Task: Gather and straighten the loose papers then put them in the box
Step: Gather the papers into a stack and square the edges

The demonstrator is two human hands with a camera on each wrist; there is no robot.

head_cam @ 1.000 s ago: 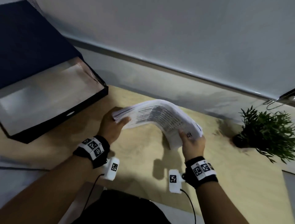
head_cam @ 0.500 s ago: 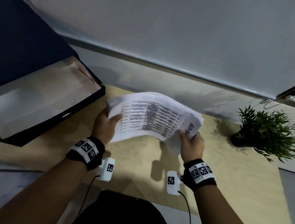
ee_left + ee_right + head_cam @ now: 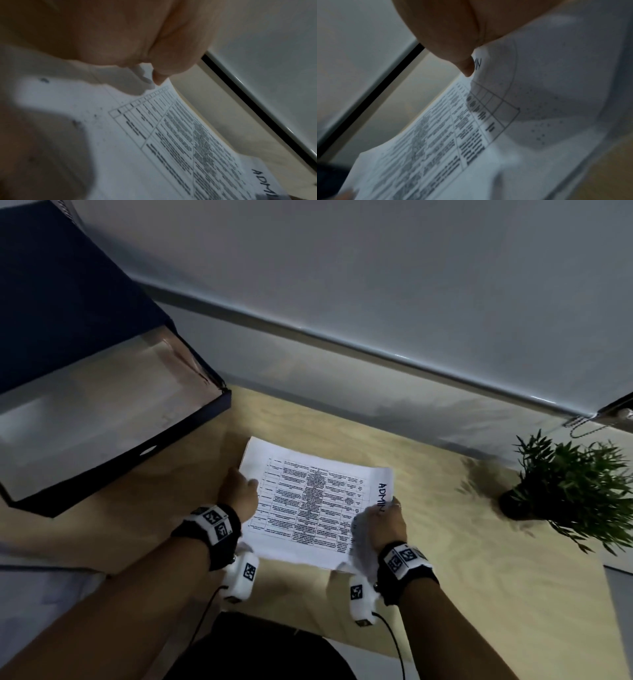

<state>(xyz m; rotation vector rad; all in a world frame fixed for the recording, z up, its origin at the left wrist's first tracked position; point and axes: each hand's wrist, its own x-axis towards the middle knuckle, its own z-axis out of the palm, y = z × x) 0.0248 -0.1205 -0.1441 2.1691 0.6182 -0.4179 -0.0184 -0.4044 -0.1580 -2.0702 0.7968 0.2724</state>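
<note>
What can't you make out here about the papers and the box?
- Table text on the papers: too small in the head view, blurred in both wrist views.
- Sheet count: edges hidden by left hand and right hand.
- Box: left part cut off by the head view's edge.

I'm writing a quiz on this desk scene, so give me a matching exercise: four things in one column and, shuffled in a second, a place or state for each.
Things:
1. papers
2. box
3. plant
4. left hand

Places or states:
A. at the desk's right edge
B. open, lid raised, at the desk's left
C. grips the stack's left edge
D. held between both hands, printed table facing up

Pairs: 1-D, 2-B, 3-A, 4-C
</note>
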